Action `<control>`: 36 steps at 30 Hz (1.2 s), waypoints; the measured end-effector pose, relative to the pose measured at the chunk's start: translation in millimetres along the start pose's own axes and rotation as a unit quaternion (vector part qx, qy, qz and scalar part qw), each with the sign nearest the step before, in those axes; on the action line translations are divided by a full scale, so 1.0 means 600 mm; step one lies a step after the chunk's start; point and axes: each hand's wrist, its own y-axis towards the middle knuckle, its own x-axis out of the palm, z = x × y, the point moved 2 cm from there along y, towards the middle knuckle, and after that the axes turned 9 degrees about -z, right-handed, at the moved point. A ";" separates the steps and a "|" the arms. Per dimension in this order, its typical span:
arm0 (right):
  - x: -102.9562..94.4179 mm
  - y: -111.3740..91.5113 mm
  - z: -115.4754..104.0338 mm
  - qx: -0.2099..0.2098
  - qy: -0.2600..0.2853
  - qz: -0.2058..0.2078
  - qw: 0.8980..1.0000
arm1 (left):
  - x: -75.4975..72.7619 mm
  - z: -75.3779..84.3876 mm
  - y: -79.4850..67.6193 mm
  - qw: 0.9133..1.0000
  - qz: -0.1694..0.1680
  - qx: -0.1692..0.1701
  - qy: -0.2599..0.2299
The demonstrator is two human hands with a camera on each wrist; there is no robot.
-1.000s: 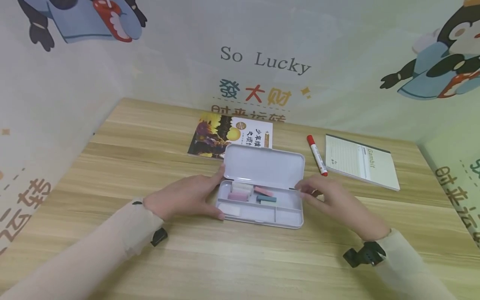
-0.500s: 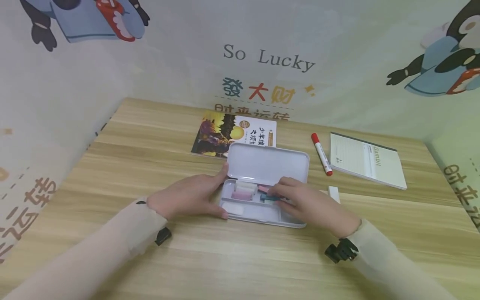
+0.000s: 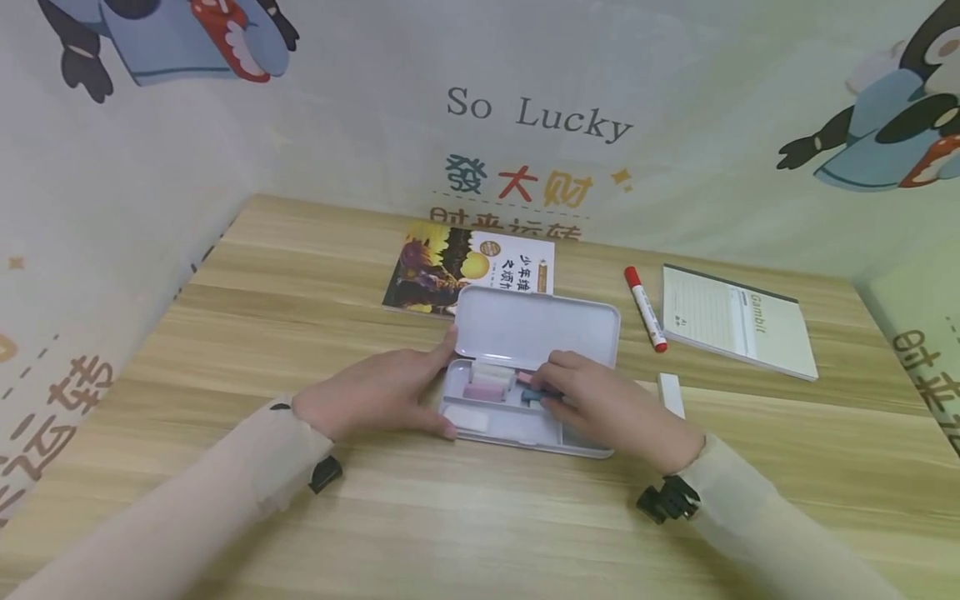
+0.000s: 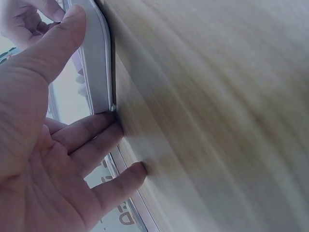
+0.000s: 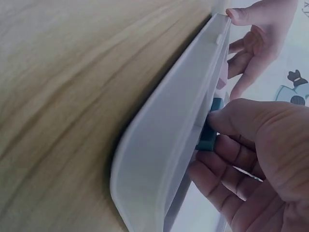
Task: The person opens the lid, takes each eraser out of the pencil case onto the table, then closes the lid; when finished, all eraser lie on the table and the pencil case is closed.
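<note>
A white pencil case [image 3: 537, 329] lies with its lid raised on the wooden table. My left hand [image 3: 378, 392] grips its left end, the thumb at the front corner and the fingers [image 4: 91, 133] at the back one. Inside the upper compartment my right hand [image 3: 611, 408] pinches a small dark teal block [image 5: 208, 128] between thumb and fingers. Beside that block are a pink stick [image 3: 524, 378], partly covered by the fingers, a pink block [image 3: 483, 392] and whitish blocks [image 3: 492, 373]. A white piece [image 3: 467, 417] lies in the front compartment.
Behind the case lies a picture book [image 3: 431, 267], partly covered by the lid. To the right are a red-capped white marker [image 3: 646, 310], a notebook [image 3: 738, 321] and a white bar [image 3: 671, 392] beside my right wrist. A printed cloth [image 3: 337, 125] hangs behind the table [image 3: 450, 525].
My right hand has moved left from the case's right end to the teal block inside. The white bar on the table has come into sight. My left hand keeps its grip.
</note>
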 end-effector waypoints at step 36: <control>-0.031 -0.152 0.088 0.067 0.131 0.134 0.980 | 0.004 -0.001 0.003 1.000 0.000 0.002 -0.007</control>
